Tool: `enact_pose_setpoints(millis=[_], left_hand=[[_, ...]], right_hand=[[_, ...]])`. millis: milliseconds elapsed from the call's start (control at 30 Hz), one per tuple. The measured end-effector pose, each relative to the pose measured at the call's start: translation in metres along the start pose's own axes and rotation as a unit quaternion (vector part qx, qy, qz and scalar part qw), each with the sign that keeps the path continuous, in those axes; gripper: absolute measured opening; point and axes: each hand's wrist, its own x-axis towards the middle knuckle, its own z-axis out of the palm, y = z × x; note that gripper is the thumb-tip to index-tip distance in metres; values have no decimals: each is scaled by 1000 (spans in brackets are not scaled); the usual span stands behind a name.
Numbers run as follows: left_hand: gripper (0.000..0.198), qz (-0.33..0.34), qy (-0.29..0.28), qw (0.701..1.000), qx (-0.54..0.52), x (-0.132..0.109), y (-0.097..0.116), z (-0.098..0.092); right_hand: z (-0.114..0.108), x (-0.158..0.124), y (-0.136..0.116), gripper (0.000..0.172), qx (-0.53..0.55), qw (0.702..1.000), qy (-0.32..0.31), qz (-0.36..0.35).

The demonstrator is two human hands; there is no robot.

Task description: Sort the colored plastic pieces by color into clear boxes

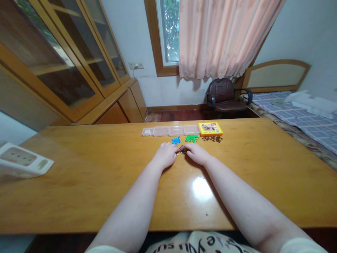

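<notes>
My left hand and my right hand meet over a small pile of mixed building pieces on the table. The left fingers are bent together at the pile's left side. Thumb and fingers of my right hand close in from the other side; whatever sits between the fingertips is too small to make out. Just beyond lie loose blue pieces, green pieces and brown pieces, grouped by colour. Behind them stretches a clear compartment tray, its right end against a yellow box.
A white power strip or case stands at the left of the wooden table. One tiny dark bit lies near the front edge. Past the table are a glass-door cabinet, an office chair and a bed.
</notes>
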Motion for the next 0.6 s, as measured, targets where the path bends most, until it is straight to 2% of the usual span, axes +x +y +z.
enact_pose_setpoints(millis=[133, 267, 433, 600], left_hand=[[31, 1, -19, 1000, 10, -3, 5, -7], [31, 10, -37, 999, 6, -3, 6, -9], [31, -3, -34, 999, 1, -2, 5, -5], [29, -27, -29, 999, 6, -2, 5, -8]], right_hand=[[1, 0, 4, 35, -12, 999, 30, 23], [2, 1, 4, 36, -1, 999, 41, 10], [1, 2, 4, 32, -29, 999, 27, 34], [0, 1, 5, 28, -50, 995, 59, 61]])
